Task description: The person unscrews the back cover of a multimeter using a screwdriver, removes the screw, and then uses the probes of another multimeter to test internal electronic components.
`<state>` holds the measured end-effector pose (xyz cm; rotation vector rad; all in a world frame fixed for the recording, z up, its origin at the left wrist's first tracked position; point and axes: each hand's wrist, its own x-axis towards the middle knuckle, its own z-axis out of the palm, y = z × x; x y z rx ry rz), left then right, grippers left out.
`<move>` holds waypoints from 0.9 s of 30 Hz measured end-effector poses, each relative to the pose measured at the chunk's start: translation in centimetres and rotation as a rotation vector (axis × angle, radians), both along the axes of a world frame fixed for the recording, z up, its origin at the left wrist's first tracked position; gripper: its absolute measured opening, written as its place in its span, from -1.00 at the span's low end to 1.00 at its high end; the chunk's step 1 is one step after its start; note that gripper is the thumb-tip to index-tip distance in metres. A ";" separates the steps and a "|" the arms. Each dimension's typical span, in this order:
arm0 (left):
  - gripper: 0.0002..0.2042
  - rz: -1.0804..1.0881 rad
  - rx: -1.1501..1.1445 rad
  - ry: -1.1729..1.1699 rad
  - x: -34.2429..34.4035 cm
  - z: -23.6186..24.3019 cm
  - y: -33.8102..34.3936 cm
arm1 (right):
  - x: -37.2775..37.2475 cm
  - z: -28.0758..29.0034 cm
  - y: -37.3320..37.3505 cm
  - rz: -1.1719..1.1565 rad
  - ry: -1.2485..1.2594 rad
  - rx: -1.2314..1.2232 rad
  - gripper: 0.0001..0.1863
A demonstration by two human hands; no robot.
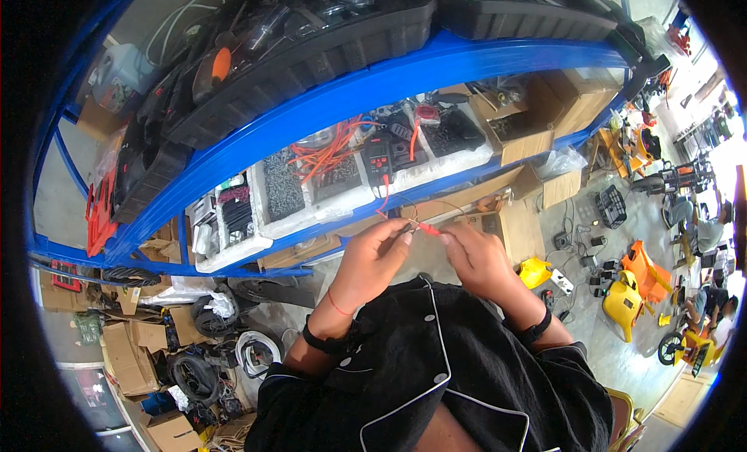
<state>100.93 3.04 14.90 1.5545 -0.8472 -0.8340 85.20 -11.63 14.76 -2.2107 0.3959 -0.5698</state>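
In front of my chest my two hands come close together. My right hand [478,259] is closed on a red test probe [429,229], whose end points toward my left hand. Thumb and fingers pinched, my left hand [364,265] holds the end of a small dark lead [407,229]. Thin wires meet between the fingertips; exactly where they touch is too small to tell. A red lead [384,199] runs up from there to a black and red multimeter [379,158], which lies on the shelf beyond my hands.
A white foam tray [310,212] on the blue shelf [311,94] holds screws, orange wires [327,150] and small parts. Black bins [311,63] stand above. Cardboard boxes [523,233] sit to the right. Yellow and orange panels [622,304], tyres [194,376] and cables lie on the floor.
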 end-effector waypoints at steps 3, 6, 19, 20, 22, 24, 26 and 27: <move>-0.78 -0.019 0.042 0.001 0.0 0.4 0.1 | -0.1 0.3 -0.1 0.002 0.022 -0.004 -0.83; -0.78 -0.005 0.012 0.051 -0.1 0.6 0.1 | -0.1 0.5 0.0 0.033 -0.023 0.027 -0.82; -0.77 -0.016 0.003 0.043 -0.1 0.5 0.1 | -0.1 0.5 -0.2 0.005 -0.013 0.058 -0.82; -0.77 -0.030 0.018 0.036 -0.1 0.5 0.1 | -0.2 0.6 -0.2 0.004 -0.012 0.057 -0.82; -0.76 -0.018 0.013 0.053 -0.2 0.4 0.1 | -0.4 1.0 0.0 0.027 -0.038 0.081 -0.82; -0.76 -0.005 0.007 0.068 -0.3 0.5 0.2 | -0.2 0.5 -0.1 0.013 -0.006 0.082 -0.83; -0.76 -0.030 -0.020 0.067 -0.4 0.7 0.2 | -0.3 0.4 -0.2 -0.001 0.024 0.082 -0.83; -0.76 -0.029 -0.021 0.067 -0.4 0.5 0.2 | -0.5 0.5 -0.1 0.053 -0.038 0.090 -0.83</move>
